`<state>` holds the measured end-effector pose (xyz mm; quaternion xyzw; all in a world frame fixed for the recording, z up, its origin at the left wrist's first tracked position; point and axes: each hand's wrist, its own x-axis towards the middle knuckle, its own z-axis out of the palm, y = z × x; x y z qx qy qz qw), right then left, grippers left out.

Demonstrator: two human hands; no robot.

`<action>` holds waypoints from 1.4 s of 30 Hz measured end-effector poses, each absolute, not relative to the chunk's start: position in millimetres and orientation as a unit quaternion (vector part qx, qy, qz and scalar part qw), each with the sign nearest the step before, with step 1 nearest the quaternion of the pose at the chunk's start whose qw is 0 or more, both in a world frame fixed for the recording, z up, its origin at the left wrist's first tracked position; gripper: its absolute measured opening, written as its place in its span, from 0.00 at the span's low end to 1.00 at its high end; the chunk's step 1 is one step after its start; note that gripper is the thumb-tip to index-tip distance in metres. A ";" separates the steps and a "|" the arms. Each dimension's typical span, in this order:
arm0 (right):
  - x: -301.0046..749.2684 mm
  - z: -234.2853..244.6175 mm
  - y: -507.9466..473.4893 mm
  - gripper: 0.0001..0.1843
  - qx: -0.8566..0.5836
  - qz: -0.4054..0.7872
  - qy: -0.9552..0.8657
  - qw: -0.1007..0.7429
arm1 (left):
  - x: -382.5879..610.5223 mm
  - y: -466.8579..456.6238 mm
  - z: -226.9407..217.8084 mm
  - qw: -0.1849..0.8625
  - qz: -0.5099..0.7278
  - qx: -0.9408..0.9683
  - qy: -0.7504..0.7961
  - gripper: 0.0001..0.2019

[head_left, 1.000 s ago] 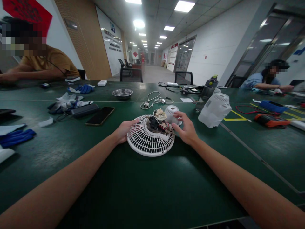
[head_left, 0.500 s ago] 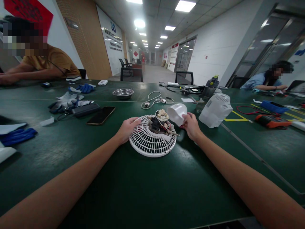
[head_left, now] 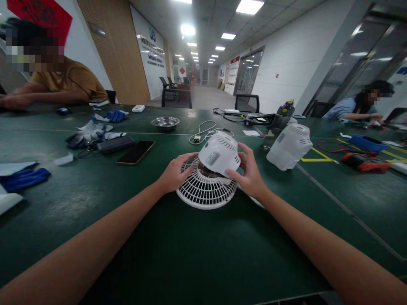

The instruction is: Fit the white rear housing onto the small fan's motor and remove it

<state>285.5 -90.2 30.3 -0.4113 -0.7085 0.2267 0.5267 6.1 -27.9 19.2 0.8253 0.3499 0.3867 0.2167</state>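
A round white fan grille [head_left: 206, 197] lies on the green table in front of me. My left hand [head_left: 176, 171] grips its left side, thumb on top of the ribs. Over the grille's middle sits a white motor cover [head_left: 219, 152], slightly tilted, with vent slots and a grey label. My right hand [head_left: 249, 173] holds that cover by its right side, fingers behind and thumb at the front lower edge. A narrow dark gap shows under the cover's front; the motor and wires are mostly hidden beneath it.
To the right stand a white plastic housing [head_left: 291, 146] and a bottle [head_left: 282, 116]. Behind are a coiled cable [head_left: 203, 127] and a metal bowl [head_left: 165, 123]. A phone [head_left: 135, 152] and gloves [head_left: 89, 134] lie left; an orange meter [head_left: 365, 162] lies right. Two people sit across.
My right hand has turned the motor cover over and brought it left onto the grille's middle, covering the exposed motor and wires. My left hand stays on the grille's left side.
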 end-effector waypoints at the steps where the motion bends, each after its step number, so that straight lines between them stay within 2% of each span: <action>1: 285.2 30.6 -90.5 0.48 -0.411 0.202 -0.726 0.513 | 6.1 -27.8 19.6 0.211 0.379 0.834 0.342 0.24; 8: 292.7 31.9 -83.5 0.44 -0.414 0.159 -0.775 0.450 | 7.8 -30.6 25.3 0.208 0.371 0.848 0.317 0.26; 13: 295.8 35.2 -86.5 0.48 -0.377 0.132 -0.805 0.438 | 5.8 -34.3 28.0 0.206 0.372 0.856 0.294 0.27; 18: 290.0 41.1 -97.5 0.48 -0.345 0.052 -0.841 0.414 | 6.7 -35.3 26.9 0.223 0.365 0.868 0.252 0.31; 24: 288.7 38.6 -98.4 0.46 -0.330 -0.007 -0.844 0.422 | 10.9 -36.8 28.6 0.203 0.364 0.873 0.255 0.27; 31: 285.9 35.7 -102.0 0.42 -0.343 0.026 -0.811 0.473 | 9.5 -34.6 24.3 0.177 0.351 0.884 0.252 0.24; 42: 292.6 41.7 -100.2 0.47 -0.367 0.151 -0.815 0.422 | 8.7 -35.9 27.8 0.150 0.329 0.890 0.279 0.27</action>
